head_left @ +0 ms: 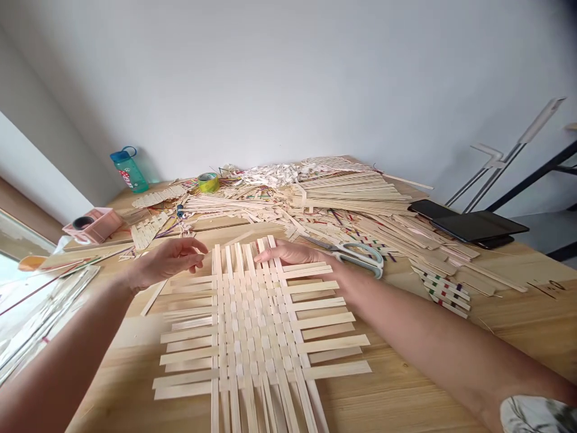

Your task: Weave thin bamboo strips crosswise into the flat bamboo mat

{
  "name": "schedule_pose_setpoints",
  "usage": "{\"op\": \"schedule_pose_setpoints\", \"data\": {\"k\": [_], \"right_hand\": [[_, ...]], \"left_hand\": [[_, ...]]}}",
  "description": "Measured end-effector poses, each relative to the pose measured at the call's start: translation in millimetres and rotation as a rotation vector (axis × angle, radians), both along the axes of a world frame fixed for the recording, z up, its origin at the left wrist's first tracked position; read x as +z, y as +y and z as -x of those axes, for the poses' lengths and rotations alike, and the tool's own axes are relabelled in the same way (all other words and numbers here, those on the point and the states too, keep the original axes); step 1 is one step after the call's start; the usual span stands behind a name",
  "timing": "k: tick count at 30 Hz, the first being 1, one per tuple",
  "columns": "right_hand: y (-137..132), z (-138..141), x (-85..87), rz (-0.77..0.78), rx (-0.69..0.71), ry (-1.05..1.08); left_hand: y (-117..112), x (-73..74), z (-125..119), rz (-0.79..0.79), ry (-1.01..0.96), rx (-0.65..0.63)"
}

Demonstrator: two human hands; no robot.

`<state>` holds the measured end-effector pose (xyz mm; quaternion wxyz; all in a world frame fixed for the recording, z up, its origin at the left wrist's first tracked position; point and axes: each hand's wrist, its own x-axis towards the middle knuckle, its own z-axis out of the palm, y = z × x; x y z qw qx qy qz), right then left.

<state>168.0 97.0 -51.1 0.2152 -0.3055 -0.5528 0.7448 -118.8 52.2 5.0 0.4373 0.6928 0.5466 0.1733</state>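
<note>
A woven mat of pale wooden strips [252, 325] is raised at its far end above the table, its loose strip ends sticking out on all sides. My right hand [288, 252] grips the far edge, with the thumb over the front of the strips and the other fingers mostly hidden behind. Just left of the mat's far corner, my left hand [174, 261] hovers with loosely bent fingers apart from one another. I see nothing held in it, and it appears not to touch the strips.
Grey-handled scissors [360, 255] lie beyond my right forearm. A heap of loose strips [351, 192] spreads along the wall, with a tape roll [208, 182] among it. A teal bottle [130, 171] and pink basket [97, 225] stand left. A black tablet [480, 225] lies right.
</note>
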Motion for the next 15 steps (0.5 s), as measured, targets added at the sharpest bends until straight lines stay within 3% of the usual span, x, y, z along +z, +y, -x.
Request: {"op": "schedule_pose_setpoints", "data": {"k": [4, 8, 15], "right_hand": [[-1, -2, 0.1, 0.042, 0.017, -0.008], [1, -3, -5.4, 0.077, 0.023, 0.004], [6, -5, -12.7, 0.110, 0.055, -0.006]], "left_hand": [[13, -12.6, -12, -0.036, -0.036, 0.006], [18, -18.3, -1, -0.056, -0.060, 0.047], [11, -4.4, 18, -0.093, -0.055, -0.034]]}}
